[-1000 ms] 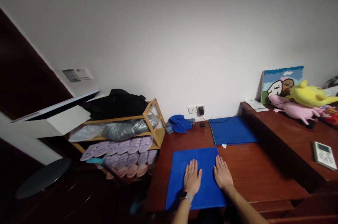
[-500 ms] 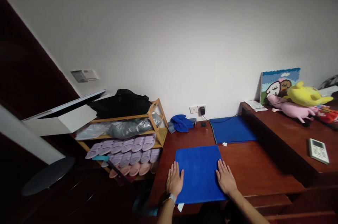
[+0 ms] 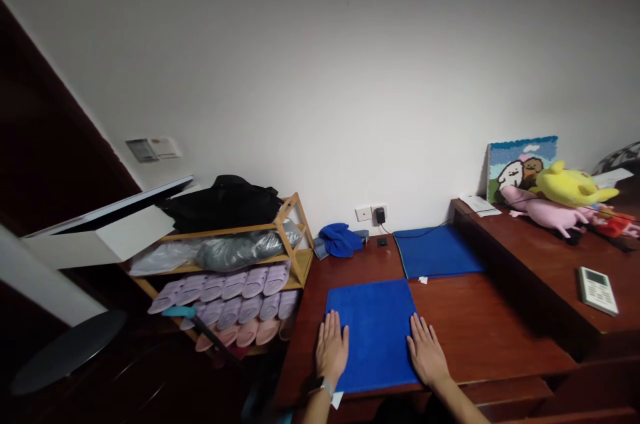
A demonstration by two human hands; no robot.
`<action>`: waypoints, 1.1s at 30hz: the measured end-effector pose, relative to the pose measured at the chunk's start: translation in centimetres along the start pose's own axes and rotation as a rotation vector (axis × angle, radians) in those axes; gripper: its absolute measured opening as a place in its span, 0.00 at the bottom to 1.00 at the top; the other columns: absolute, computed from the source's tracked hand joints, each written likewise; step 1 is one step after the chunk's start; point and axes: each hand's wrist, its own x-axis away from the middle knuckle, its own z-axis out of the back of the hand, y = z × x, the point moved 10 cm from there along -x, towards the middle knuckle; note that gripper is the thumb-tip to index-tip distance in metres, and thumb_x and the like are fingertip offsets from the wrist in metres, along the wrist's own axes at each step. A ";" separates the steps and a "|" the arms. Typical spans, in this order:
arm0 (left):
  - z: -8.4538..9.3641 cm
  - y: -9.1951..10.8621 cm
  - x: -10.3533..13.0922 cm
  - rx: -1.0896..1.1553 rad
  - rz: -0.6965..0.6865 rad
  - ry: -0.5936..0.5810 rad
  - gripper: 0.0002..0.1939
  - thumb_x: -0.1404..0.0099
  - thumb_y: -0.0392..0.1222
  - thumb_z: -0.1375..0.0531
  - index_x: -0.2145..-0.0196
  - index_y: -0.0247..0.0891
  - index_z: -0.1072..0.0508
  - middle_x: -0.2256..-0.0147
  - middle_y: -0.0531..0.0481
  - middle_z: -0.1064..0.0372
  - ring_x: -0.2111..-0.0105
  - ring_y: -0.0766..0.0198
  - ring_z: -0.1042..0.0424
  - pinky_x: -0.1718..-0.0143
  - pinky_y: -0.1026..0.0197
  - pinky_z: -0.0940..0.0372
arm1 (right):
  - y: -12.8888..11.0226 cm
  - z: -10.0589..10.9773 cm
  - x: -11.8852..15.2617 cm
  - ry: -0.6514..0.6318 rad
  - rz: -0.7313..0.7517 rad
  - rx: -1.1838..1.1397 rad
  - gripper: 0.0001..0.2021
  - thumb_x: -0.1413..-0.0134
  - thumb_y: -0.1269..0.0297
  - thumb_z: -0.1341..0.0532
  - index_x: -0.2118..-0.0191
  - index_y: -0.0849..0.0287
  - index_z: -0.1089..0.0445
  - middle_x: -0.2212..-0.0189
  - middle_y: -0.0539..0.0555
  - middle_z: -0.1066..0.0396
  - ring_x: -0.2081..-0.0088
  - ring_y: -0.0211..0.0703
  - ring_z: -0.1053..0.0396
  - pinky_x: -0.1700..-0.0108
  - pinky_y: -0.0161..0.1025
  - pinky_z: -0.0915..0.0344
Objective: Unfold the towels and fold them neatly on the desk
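Observation:
A blue cloth (image 3: pixel 377 337) lies flat on the reddish-brown table (image 3: pixel 480 324), with a white tag at its near left corner. On its left edge rests my left hand (image 3: pixel 332 346), palm down with fingers stretched out and a watch band at the wrist. My right hand (image 3: pixel 426 347) lies the same way on the right edge, fingers apart. Neither hand grips anything. Farther back on the table is a second blue cloth (image 3: pixel 437 252), also flat. A crumpled blue cloth (image 3: pixel 340 240) sits at the back left.
Left of the table stands a wooden rack (image 3: pixel 295 257) with slippers and a black bag (image 3: pixel 225 204). A black plug (image 3: pixel 380 215) sits in the wall, its cable running right. The raised right surface holds plush toys (image 3: pixel 550 211) and a white device (image 3: pixel 598 291).
The view has shifted slightly, so most things appear a little lower and to the left. Both hands remain flat at the edges of the near cloth.

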 end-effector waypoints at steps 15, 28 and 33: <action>-1.6 6.2 4.6 0.107 -0.090 -0.178 0.36 0.22 0.56 0.62 0.25 0.33 0.49 0.25 0.43 0.57 0.25 0.53 0.56 0.25 0.44 0.55 | 0.2 -0.5 0.6 0.044 0.037 0.006 0.34 0.28 0.55 0.62 0.24 0.67 0.52 0.24 0.56 0.55 0.23 0.51 0.59 0.24 0.54 0.58; -0.9 -4.2 7.8 0.033 0.134 -0.041 0.34 0.22 0.51 0.59 0.26 0.32 0.45 0.26 0.40 0.51 0.26 0.52 0.52 0.26 0.46 0.51 | 0.0 -1.0 3.7 0.061 0.028 0.048 0.34 0.28 0.55 0.61 0.25 0.68 0.50 0.24 0.57 0.55 0.24 0.52 0.56 0.24 0.54 0.57; 0.0 -3.8 7.3 0.006 0.097 -0.030 0.33 0.22 0.50 0.57 0.26 0.36 0.45 0.27 0.41 0.48 0.27 0.52 0.49 0.26 0.43 0.50 | 0.3 -1.4 4.3 0.099 0.059 0.030 0.34 0.28 0.53 0.59 0.25 0.65 0.48 0.25 0.56 0.55 0.24 0.51 0.55 0.24 0.54 0.54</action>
